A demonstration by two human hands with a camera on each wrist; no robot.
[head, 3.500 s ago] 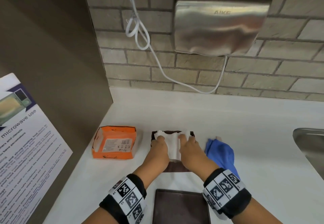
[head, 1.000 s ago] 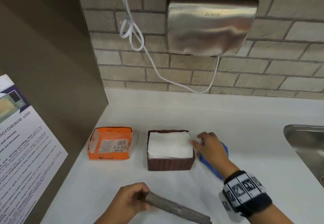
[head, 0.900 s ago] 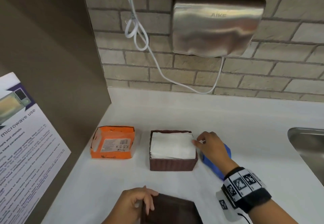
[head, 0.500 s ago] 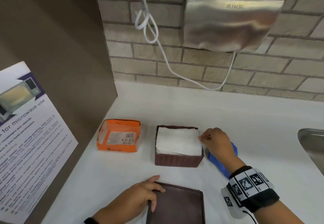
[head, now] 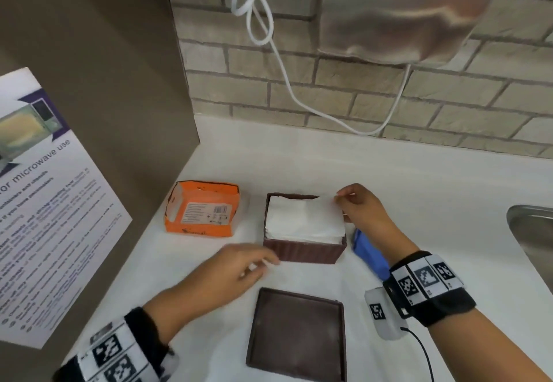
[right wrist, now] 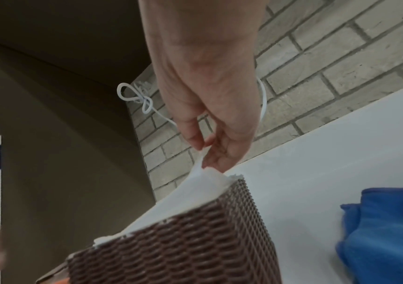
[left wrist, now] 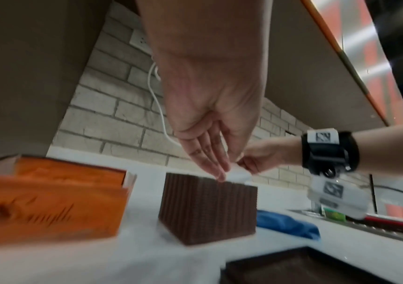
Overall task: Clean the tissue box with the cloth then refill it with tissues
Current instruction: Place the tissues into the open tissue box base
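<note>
A white counter [head: 419,202] runs along a pale brick wall [head: 449,97], with a steel hand dryer [head: 410,13] mounted above and its white cord [head: 287,76] looped beside it; a steel sink [head: 535,238] shows at the right edge and a microwave notice [head: 39,202] is fixed to the brown panel on the left. The brown woven tissue box [head: 303,253] stands open near the middle of the counter, filled to the rim with a stack of white tissues [head: 302,220]. Its lid [head: 296,333] lies flat on the counter in front of it, apart from the box. The right hand [head: 362,211] pinches the far right corner of the top tissue between thumb and fingertips and has that corner raised off the stack. The left hand [head: 230,271] hovers near the box's front left corner, fingers straight and close together, holding nothing. The blue cloth [head: 369,251] lies just beside the box on the right; an empty orange carton [head: 200,211] sits to the left. In my judgement the refill is nearly complete and the step in hand is drawing up one sheet before closing. To do it well, lift only the top ply, steady the box with the free hand, and keep the stack level below the rim so the lid seats squarely.
</note>
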